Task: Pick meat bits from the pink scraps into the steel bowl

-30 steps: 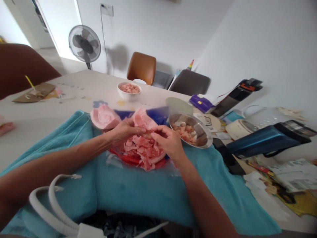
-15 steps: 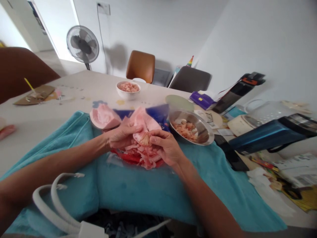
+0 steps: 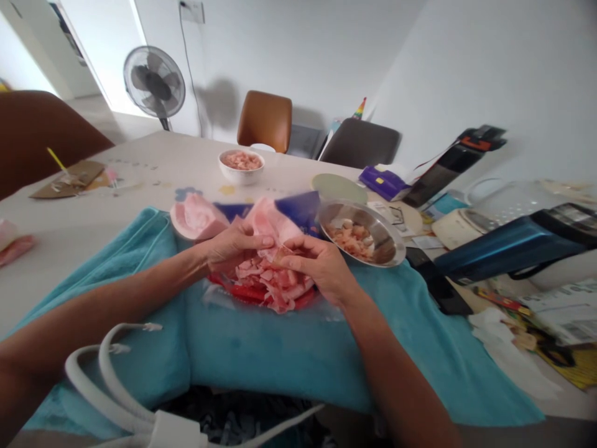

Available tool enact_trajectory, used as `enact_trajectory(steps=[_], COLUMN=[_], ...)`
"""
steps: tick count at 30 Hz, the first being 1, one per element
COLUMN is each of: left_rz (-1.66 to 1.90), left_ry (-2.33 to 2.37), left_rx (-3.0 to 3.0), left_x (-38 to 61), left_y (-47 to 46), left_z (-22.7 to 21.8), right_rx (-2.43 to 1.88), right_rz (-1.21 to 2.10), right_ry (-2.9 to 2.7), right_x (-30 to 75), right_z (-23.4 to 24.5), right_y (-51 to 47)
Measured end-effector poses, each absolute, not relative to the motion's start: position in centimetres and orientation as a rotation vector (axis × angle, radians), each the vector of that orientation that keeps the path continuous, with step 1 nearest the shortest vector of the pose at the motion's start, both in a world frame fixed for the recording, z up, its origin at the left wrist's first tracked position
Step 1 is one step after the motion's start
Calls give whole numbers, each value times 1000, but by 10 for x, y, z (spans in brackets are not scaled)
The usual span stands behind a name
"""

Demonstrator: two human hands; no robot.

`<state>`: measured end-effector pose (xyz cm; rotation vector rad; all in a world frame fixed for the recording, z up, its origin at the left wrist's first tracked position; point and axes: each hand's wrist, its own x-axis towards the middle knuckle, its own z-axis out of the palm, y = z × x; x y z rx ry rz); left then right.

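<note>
Over the middle of the towel, my left hand (image 3: 236, 247) is closed on a chunk of pink pomelo (image 3: 270, 224). On its right side, my right hand (image 3: 321, 264) pinches the same chunk, thumb against fingers at a yellowish part of its lower edge. Pink scraps of torn pomelo skin (image 3: 275, 289) lie just below both hands on a red and clear plastic bag (image 3: 233, 291). Behind my left wrist rests a thick hollow piece of pink pomelo rind (image 3: 198, 216). A steel bowl (image 3: 394, 246) with peeled pulp pieces (image 3: 352, 238) stands to the right of my right hand.
A white bowl (image 3: 242, 177) heaped with pulp stands farther back. A teal towel (image 3: 280, 354) covers the near table edge. At right are a phone (image 3: 441, 286), a blue bottle (image 3: 504, 249), a black bottle (image 3: 450, 165) and a purple pack (image 3: 382, 182). White cables (image 3: 109, 389) hang in front.
My right hand has shifted slightly up and right along the pomelo, its fingers now covering more of the yellowish part. My left hand keeps its hold. The view has tilted slightly.
</note>
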<state>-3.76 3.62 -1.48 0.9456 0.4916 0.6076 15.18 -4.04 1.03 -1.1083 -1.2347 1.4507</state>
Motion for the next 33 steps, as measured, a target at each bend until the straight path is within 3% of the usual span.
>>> enact_trajectory(steps=[4,13,27,33], left_rz=[516,375,431,949], left_ry=[431,335,450,653], left_rx=[1000,1024,1068,1763], left_x=[-40,-44,-38,-42], left_y=[35,35,30,34], left_z=[-13,-16,-15,-2], right_rx=[-1123,-990,-1046,-1204], right_rz=[1461,1812,1486,1171], right_ry=[-1307,-1140,-1320,-1413], right_x=[154,150,145,149], right_z=[15,2,3,4], right_y=[-45,-40,-42,-40])
